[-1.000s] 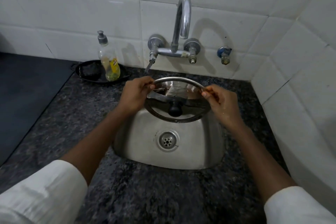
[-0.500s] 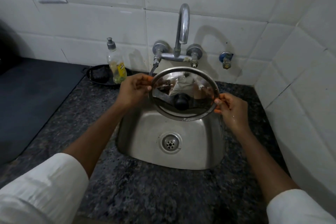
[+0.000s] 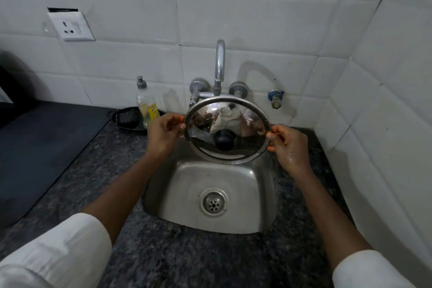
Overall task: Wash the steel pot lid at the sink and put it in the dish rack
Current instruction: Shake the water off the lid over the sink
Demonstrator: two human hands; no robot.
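The steel pot lid [image 3: 243,121], round with a black knob at its middle, is held tilted up above the back of the steel sink [image 3: 182,184], its shiny face toward me. My left hand [image 3: 163,133] pinches its left rim and my right hand [image 3: 289,147], wet, pinches its right rim. The lid sits just below the curved tap [image 3: 219,65]. No water runs from the tap. No dish rack is in view.
A dish soap bottle [image 3: 146,103] stands left of the tap beside a black dish holding a dark scrubber [image 3: 127,118]. Dark speckled counter [image 3: 187,259] surrounds the sink. A black stovetop [image 3: 42,138] lies at the left. White tiled walls close in behind and right.
Both hands have raised the lid from low over the sink and tilted it more upright toward me. My view has also lifted, showing more wall.
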